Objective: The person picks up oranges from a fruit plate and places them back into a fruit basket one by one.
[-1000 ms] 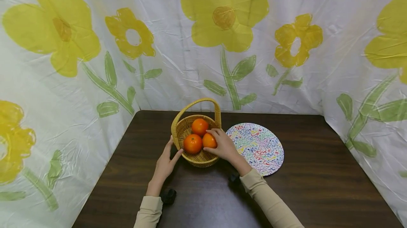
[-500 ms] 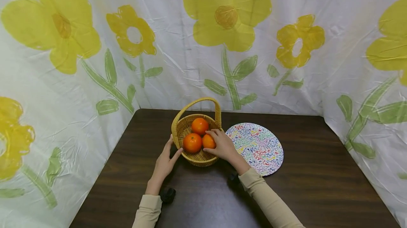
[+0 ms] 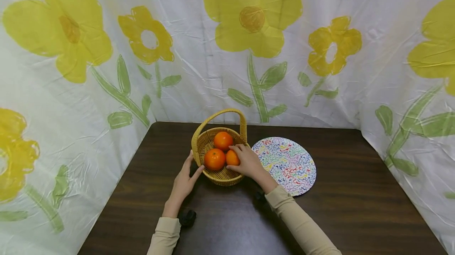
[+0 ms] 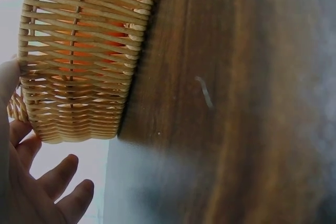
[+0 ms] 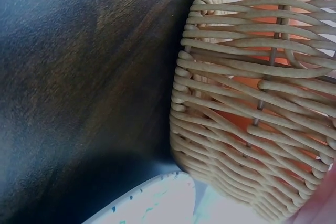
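Note:
A yellow wicker basket (image 3: 223,179) with a tall arched handle stands on the dark table, holding oranges. Two of them, the rear orange (image 3: 223,141) and the front-left orange (image 3: 215,159), lie uncovered in the head view. The person's right hand (image 3: 248,163) reaches over the basket's right rim and grips the third orange (image 3: 232,157), thumb in front and fingers behind; the hand partly covers it. At the left side, the left hand (image 3: 183,182) touches the rim near the handle's foot with spread thumb and fingers. Its lower fingers (image 4: 58,174) hang loose beside the weave (image 4: 84,72).
Right of the basket lies a round white placemat (image 3: 288,168) with multicoloured squiggles, partly under the right forearm. The wood-grain table (image 3: 355,191) ends at the back against a white curtain (image 3: 199,85) with yellow flowers.
The orange in the right hand has shifted slightly left within the basket, the hand moving with it. The left hand and the basket stay nearly in place.

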`<act>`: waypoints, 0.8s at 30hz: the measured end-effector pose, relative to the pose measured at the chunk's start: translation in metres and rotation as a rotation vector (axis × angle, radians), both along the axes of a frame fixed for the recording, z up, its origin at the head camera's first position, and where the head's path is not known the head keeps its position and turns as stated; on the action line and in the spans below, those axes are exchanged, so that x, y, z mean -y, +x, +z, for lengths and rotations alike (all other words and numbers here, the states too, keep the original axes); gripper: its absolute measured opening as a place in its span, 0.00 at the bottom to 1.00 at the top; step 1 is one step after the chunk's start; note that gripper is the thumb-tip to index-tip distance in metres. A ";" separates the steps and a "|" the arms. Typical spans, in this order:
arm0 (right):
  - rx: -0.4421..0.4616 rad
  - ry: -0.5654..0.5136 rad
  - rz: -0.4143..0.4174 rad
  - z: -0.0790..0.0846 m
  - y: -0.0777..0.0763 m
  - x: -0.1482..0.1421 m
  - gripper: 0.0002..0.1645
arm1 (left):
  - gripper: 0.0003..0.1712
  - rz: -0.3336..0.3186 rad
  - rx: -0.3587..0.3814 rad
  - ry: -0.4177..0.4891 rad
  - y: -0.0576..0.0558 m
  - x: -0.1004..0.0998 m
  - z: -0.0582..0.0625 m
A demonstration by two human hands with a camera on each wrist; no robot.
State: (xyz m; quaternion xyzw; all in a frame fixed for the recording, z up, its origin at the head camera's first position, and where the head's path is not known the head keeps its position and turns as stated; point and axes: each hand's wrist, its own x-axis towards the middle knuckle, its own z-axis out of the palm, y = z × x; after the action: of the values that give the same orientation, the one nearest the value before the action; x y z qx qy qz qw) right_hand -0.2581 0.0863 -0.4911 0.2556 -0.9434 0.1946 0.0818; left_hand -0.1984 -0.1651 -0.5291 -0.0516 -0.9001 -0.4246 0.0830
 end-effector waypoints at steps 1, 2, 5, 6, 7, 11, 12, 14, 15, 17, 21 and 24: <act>0.002 0.000 0.001 0.000 0.000 0.000 0.44 | 0.39 -0.001 0.003 -0.003 0.000 0.000 0.000; 0.003 -0.002 0.003 0.000 0.000 -0.001 0.44 | 0.39 -0.004 0.002 -0.007 0.000 0.000 0.000; 0.000 -0.015 0.014 -0.001 0.001 -0.002 0.43 | 0.40 -0.006 0.006 -0.020 0.000 0.000 -0.001; 0.001 -0.018 0.018 -0.001 0.001 -0.002 0.43 | 0.40 -0.008 0.007 -0.027 0.000 0.000 -0.001; 0.000 -0.023 0.023 -0.001 0.000 -0.003 0.43 | 0.40 -0.008 0.009 -0.035 -0.001 0.000 -0.001; -0.010 -0.048 0.044 0.000 0.000 -0.005 0.41 | 0.40 -0.009 0.018 -0.077 -0.001 0.003 0.001; -0.016 -0.052 0.048 0.000 -0.001 -0.006 0.41 | 0.40 -0.010 0.019 -0.090 -0.001 0.004 0.001; -0.025 -0.057 0.053 0.002 -0.001 -0.007 0.40 | 0.40 -0.013 0.016 -0.117 -0.001 0.006 0.003; -0.028 -0.062 0.057 0.002 -0.002 -0.008 0.39 | 0.40 -0.014 0.013 -0.130 -0.001 0.007 0.004; -0.022 -0.079 0.063 0.003 -0.001 -0.009 0.38 | 0.41 -0.017 0.009 -0.151 0.001 0.008 0.006; -0.005 -0.102 0.074 0.006 0.001 -0.012 0.37 | 0.42 -0.018 0.006 -0.178 0.007 0.009 0.009; -0.001 -0.098 0.076 0.008 0.003 -0.014 0.36 | 0.41 -0.011 -0.021 -0.185 0.011 0.009 0.011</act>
State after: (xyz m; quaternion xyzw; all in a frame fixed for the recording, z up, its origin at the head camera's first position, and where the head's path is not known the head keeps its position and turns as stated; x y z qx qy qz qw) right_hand -0.2550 0.1002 -0.4834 0.2871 -0.9223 0.2436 0.0874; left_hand -0.1870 -0.1737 -0.5182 -0.0682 -0.9343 -0.3395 0.0849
